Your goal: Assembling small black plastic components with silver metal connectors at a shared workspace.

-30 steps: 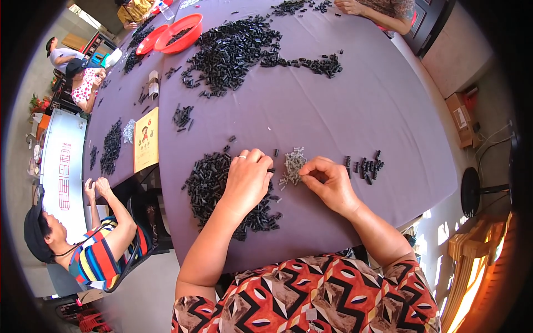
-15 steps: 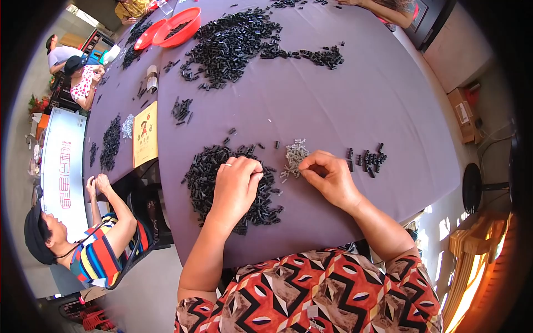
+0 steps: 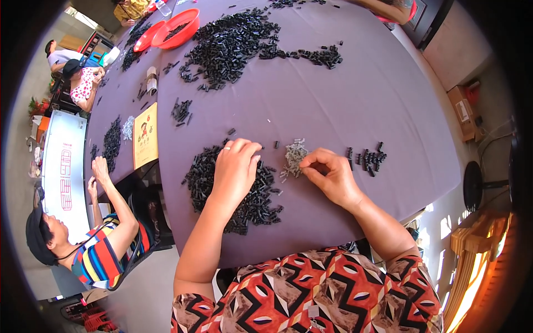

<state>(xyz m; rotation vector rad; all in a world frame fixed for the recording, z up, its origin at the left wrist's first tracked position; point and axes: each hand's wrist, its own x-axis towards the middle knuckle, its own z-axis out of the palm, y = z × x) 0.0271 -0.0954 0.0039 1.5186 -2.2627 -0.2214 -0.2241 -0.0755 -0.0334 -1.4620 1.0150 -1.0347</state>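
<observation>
Over the upper part of a heap of small black tubular pieces (image 3: 252, 213) is my left hand (image 3: 236, 166), its fingers loosely bent and the thumb a little apart from them. No piece shows in it. My right hand (image 3: 332, 175) is closed in a pinch at the right edge of a small pile of clear, pale pieces (image 3: 295, 155). What lies between its thumb and forefinger is too small to make out. To the right of that hand is a small group of black pieces (image 3: 371, 160). One loose black piece (image 3: 276, 144) lies between the heap and the pale pile.
A large heap of black pieces (image 3: 227, 47) spreads across the far table. Red bowls (image 3: 183, 34) stand at far left. A yellow booklet (image 3: 145, 136) lies left of my heap. A person in a striped top (image 3: 102, 250) sits at left; other people work farther along the purple-grey tablecloth (image 3: 377, 94).
My left hand has moved up and slightly away over the black heap, its fingers loosening. My right hand has barely shifted. The person at left has raised one hand.
</observation>
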